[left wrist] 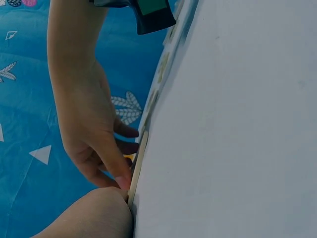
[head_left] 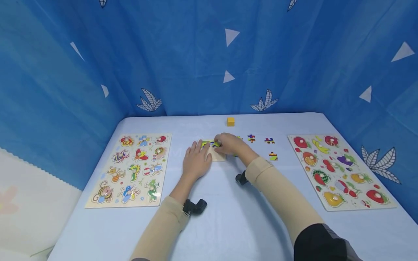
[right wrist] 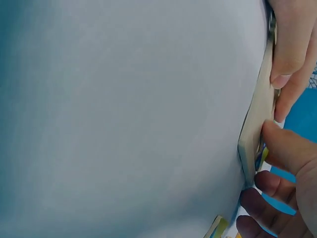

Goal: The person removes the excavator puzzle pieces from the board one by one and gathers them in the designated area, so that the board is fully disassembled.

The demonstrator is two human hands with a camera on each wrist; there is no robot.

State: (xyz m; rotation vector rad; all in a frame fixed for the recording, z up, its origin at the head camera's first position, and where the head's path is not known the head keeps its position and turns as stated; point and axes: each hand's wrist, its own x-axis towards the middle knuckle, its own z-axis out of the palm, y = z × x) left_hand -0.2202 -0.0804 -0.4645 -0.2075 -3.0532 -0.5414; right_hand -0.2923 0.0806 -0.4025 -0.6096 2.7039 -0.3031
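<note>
A small wooden puzzle board [head_left: 219, 157] lies mid-table, its far part covered by yellow-green printed pieces [head_left: 205, 143] and its near part bare wood. My left hand [head_left: 197, 162] rests on the board's left side with fingers extended, its thumb across the bare wood. Over the far right of the board, my right hand [head_left: 230, 144] has curled fingers and pinches a jigsaw piece [right wrist: 259, 156], mostly hidden by the fingers. In the right wrist view, the right thumb touches the board's edge area. Loose jigsaw pieces [head_left: 269, 140] lie right of the board.
A yellow cube [head_left: 230, 121] stands at the far edge of the table. On the left lies an insect peg board [head_left: 140, 177]; on the right, a fruit peg board [head_left: 339, 174]. More loose pieces [head_left: 273, 156] lie near the right forearm. Blue curtains [head_left: 196, 54] hang behind the table.
</note>
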